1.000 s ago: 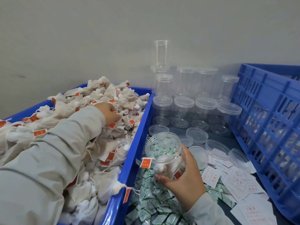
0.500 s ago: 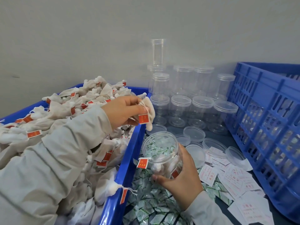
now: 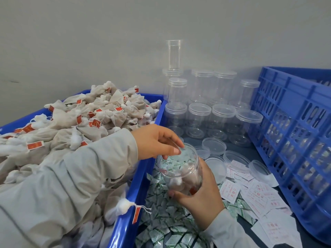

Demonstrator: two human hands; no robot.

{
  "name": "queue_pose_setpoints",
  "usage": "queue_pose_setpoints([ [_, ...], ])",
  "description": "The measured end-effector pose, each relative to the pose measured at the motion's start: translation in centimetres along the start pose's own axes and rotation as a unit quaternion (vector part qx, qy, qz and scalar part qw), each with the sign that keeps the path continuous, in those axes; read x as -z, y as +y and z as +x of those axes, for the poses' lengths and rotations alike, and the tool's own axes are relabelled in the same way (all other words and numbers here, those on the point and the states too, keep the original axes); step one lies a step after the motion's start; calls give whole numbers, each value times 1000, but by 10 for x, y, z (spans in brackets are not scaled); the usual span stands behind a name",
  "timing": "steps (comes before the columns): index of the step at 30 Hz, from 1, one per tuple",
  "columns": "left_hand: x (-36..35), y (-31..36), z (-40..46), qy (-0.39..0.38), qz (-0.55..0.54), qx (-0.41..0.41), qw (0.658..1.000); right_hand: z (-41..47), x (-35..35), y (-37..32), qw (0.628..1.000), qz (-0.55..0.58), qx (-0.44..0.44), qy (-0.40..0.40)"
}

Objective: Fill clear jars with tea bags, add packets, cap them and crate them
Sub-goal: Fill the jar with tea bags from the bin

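Observation:
My right hand [image 3: 202, 199] grips a clear open jar [image 3: 179, 163] from below and tilts its mouth to the left. A few tea bags [image 3: 176, 182] with red tags lie in its bottom. My left hand [image 3: 155, 142] hovers over the jar's mouth, fingers loosely spread on the rim and holding nothing. The heap of white tea bags [image 3: 100, 113] fills the blue bin [image 3: 136, 187] on the left. Green-and-white packets [image 3: 170, 226] lie under the jar.
Capped empty jars [image 3: 200, 119] stand in rows against the wall, with a tall thin tube on top. Loose clear lids [image 3: 214, 144] and white paper slips [image 3: 258, 196] lie to the right. A blue slatted crate [image 3: 295, 133] stands at the far right.
My left hand carried a tea bag from the bin to the jar and let it go inside. The tag that hung over the jar's rim is gone from there.

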State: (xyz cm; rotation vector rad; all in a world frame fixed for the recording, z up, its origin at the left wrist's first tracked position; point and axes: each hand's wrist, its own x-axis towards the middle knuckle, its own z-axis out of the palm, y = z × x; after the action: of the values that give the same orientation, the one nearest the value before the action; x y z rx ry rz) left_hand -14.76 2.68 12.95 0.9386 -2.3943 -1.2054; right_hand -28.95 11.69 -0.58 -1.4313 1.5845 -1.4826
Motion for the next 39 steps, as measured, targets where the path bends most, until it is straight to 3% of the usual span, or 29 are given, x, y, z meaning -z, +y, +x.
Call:
queue_pose_setpoints([
  [2,6,1,1,48,-1,0,999,0,0,2,1000,22,-10,-4],
  [6,36,-4,3,232,20,16,972,-1,1,2,1000,11,-17,-11],
  [9,64,-22,2,321,173,88,927,-2,1,1,1000,4,-13,-7],
  [11,75,-35,3,306,298,169,888,-2,2,1,1000,2,-13,-9],
  [14,74,-49,8,159,433,277,843,-2,2,0,1000,9,-14,-12],
  [16,69,-55,12,96,476,309,818,-2,2,0,1000,11,-16,-13],
  [20,64,-64,19,67,504,323,798,-4,3,1,999,14,-27,-18],
  [28,71,-86,27,113,535,337,766,-4,3,3,999,13,-24,-16],
  [35,79,-85,36,151,437,397,793,-3,2,4,1000,8,-19,-13],
  [39,75,-74,32,221,437,299,819,-3,3,2,1000,-1,-14,-11],
])
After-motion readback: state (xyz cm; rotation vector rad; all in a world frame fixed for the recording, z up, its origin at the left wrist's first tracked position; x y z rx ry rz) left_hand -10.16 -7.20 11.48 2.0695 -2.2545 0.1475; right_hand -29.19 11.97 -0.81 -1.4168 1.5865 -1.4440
